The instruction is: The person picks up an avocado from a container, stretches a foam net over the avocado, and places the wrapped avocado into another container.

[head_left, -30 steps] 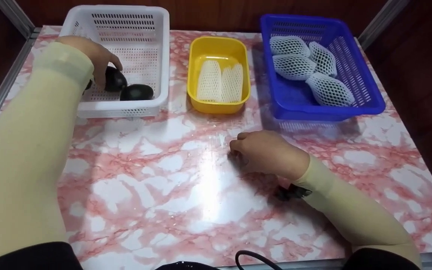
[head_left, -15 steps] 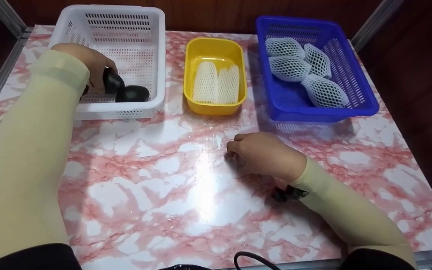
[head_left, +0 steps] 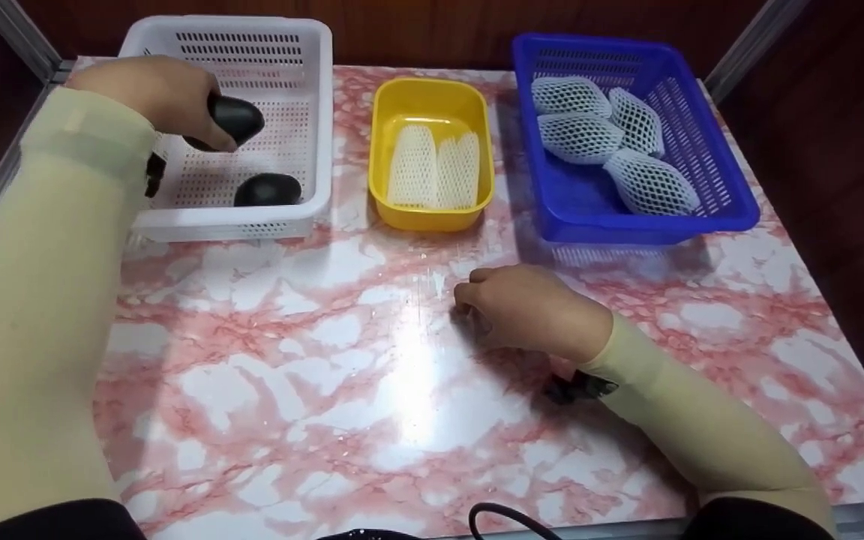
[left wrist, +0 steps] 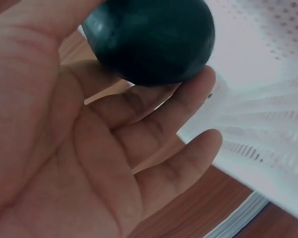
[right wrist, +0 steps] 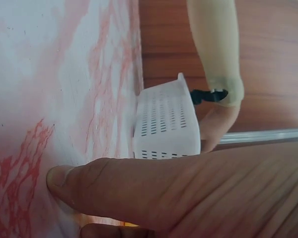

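Note:
My left hand (head_left: 169, 94) holds a dark green, smooth oval fruit (head_left: 237, 118) above the floor of the white basket (head_left: 233, 213). In the left wrist view, the fingertips curve under the fruit (left wrist: 154, 39) while the little finger stays apart from it. Another dark oval fruit (head_left: 268, 190) lies in the basket's near right corner. My right hand (head_left: 533, 307) rests on the table in front of the yellow bin, its fingers loosely curled around nothing. The right wrist view shows that thumb (right wrist: 104, 191) at the tabletop.
The yellow bin (head_left: 432, 217) in the middle contains white foam net sleeves (head_left: 413, 166). At the right stands a blue basket (head_left: 649, 223) with several net-wrapped fruits (head_left: 578, 136). A black cable (head_left: 507, 510) loops over the table's front edge.
My left hand has lifted the fruit up and away from the other one, moving slightly toward the back left. The right hand has stayed in place.

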Demonstrator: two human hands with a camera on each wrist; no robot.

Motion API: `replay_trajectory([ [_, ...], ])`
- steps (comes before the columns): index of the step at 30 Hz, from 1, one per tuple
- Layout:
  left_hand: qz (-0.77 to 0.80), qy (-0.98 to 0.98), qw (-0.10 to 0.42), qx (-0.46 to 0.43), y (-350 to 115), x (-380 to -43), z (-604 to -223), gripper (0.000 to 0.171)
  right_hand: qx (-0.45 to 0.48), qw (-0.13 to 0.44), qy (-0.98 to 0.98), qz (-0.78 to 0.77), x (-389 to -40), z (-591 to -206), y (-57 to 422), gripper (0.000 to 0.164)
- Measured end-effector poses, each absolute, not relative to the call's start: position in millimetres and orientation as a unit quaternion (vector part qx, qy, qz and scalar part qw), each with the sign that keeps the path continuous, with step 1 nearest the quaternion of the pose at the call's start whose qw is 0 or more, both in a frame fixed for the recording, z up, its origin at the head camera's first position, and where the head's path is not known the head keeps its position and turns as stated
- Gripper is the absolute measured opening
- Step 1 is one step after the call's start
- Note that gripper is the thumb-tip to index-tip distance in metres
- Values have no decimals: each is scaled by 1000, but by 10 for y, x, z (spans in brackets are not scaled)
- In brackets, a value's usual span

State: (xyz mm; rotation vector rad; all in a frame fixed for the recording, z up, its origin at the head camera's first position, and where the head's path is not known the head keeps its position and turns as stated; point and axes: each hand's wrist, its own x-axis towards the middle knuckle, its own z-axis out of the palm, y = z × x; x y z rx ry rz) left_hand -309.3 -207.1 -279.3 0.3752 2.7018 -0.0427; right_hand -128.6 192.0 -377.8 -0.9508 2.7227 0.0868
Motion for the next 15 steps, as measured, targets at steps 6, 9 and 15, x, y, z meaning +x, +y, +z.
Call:
replay_trajectory([
  [6,14,978,160,132,-2076,-3044,-2725,68,-329,123,936,26,-1285,-3807,1922,28],
  [9,23,979,139,147,-2062,-3034,-2731,67,-330,124,935,26,-1280,-3812,1921,29],
  [15,44,978,82,185,-1942,-2935,-2725,74,-329,123,936,29,-1287,-3780,1912,28],
])
